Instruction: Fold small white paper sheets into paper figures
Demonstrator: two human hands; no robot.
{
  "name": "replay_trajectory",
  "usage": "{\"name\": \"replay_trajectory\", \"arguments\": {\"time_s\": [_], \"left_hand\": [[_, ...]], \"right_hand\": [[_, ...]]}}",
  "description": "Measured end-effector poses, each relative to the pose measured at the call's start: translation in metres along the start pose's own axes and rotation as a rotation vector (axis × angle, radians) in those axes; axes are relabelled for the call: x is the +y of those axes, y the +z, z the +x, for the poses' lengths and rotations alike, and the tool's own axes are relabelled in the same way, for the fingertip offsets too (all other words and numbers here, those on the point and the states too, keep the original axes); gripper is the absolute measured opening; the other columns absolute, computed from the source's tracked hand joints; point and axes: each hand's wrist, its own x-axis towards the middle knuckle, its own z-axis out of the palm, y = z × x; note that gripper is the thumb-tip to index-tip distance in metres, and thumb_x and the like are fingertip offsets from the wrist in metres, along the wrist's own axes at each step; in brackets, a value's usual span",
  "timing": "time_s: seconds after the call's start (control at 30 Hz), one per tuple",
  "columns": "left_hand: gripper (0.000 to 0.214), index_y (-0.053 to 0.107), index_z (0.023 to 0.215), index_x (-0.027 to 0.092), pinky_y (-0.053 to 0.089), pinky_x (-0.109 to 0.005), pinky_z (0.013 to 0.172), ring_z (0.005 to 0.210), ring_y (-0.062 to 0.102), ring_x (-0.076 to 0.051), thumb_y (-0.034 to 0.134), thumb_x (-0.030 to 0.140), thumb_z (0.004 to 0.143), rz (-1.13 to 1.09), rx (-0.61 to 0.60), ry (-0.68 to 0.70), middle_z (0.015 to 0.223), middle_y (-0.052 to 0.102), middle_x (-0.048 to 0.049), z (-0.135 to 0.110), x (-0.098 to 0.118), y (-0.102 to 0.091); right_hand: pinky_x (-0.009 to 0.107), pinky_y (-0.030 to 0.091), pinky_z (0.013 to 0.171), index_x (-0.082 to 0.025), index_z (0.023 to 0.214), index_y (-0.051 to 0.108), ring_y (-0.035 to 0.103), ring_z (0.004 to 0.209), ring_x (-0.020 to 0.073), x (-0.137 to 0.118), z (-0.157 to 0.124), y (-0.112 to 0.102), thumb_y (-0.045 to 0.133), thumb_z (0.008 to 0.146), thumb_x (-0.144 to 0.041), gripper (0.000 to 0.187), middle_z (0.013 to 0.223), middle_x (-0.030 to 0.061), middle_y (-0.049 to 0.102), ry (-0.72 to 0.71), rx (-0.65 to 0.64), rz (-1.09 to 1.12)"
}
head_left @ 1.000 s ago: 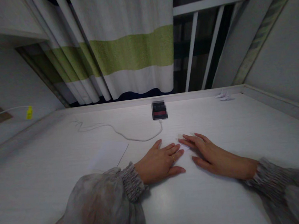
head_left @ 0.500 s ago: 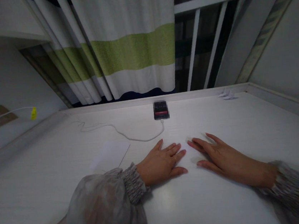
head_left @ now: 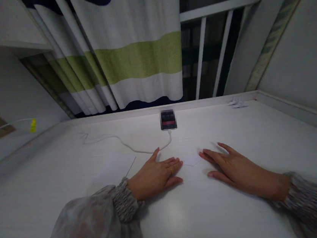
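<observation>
Both hands flat on the white desk (head_left: pixel 71 205), palms down, fingers spread, gripping nothing. Left hand (head_left: pixel 156 172) has a ring (head_left: pixel 170 170) on one finger. Right hand (head_left: pixel 235 167) lies opposite, fingertips angled in toward the left. Small white paper piece (head_left: pixel 191 160) lies flat on the desk in the gap between the two sets of fingertips. The tips are right at its edges, but I can't tell if they actually touch. Progress, judging by layout: the piece looks pressed flat with nothing raised, and creases are too faint to read. A larger white sheet (head_left: pixel 114 166) lies flat and unfolded by the left wrist. Small folded paper shapes (head_left: pixel 237 103) sit well apart in the far right corner. Phone (head_left: pixel 167 119) is at the far edge with its white cable (head_left: pixel 127 145) running left, and a striped curtain (head_left: pixel 140 56) hangs behind.
</observation>
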Motion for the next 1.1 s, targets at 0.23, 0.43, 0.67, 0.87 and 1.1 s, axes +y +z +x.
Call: {"name": "replay_trajectory", "arguments": {"time_s": [0.23,0.43,0.67,0.87,1.1], "left_hand": [[0.035,0.045,0.120,0.021,0.008,-0.044,0.106,0.113,0.049,-0.015,0.032,0.031,0.090,0.049,0.100,-0.006,0.124,0.052,-0.0043,0.000,-0.006,0.008],[0.029,0.061,0.093,0.017,0.026,-0.042,0.101,0.096,0.059,-0.015,0.036,0.030,0.088,0.122,0.213,-0.013,0.107,0.064,-0.0042,0.001,-0.009,0.004],[0.039,0.049,0.116,0.014,0.030,-0.042,0.099,0.113,0.047,-0.019,0.039,0.037,0.086,0.118,0.234,0.055,0.124,0.051,-0.0107,0.009,-0.008,0.004],[0.037,0.050,0.115,0.016,0.027,-0.043,0.100,0.113,0.048,-0.019,0.036,0.036,0.088,0.094,0.170,0.068,0.122,0.053,-0.0081,0.010,-0.009,0.009],[0.026,0.063,0.089,0.014,0.040,-0.034,0.088,0.094,0.057,-0.016,0.041,0.028,0.086,0.025,0.257,0.085,0.106,0.063,-0.0075,0.013,-0.011,0.004]], "right_hand": [[0.050,0.028,0.100,-0.011,0.126,0.040,0.050,0.111,0.0240,0.000,0.002,-0.001,0.038,0.087,-0.041,0.048,0.121,0.0141,0.054,-0.007,-0.021,0.007],[0.052,0.031,0.097,-0.017,0.124,0.045,0.048,0.114,0.0237,-0.002,0.003,-0.001,0.035,0.089,-0.038,0.042,0.123,0.0098,0.053,-0.055,-0.031,0.018],[0.052,0.031,0.096,-0.016,0.123,0.046,0.047,0.115,0.0238,-0.005,0.006,-0.002,0.036,0.089,-0.037,0.041,0.123,0.0108,0.053,-0.058,-0.030,0.011],[0.051,0.030,0.097,-0.017,0.123,0.046,0.048,0.114,0.0232,-0.006,0.005,-0.003,0.037,0.089,-0.037,0.040,0.122,0.0098,0.054,-0.047,-0.023,0.011],[0.051,0.031,0.095,-0.016,0.114,0.055,0.053,0.108,0.0231,-0.008,0.009,-0.006,0.039,0.088,-0.034,0.034,0.116,0.0099,0.059,-0.054,0.027,0.009]]}}
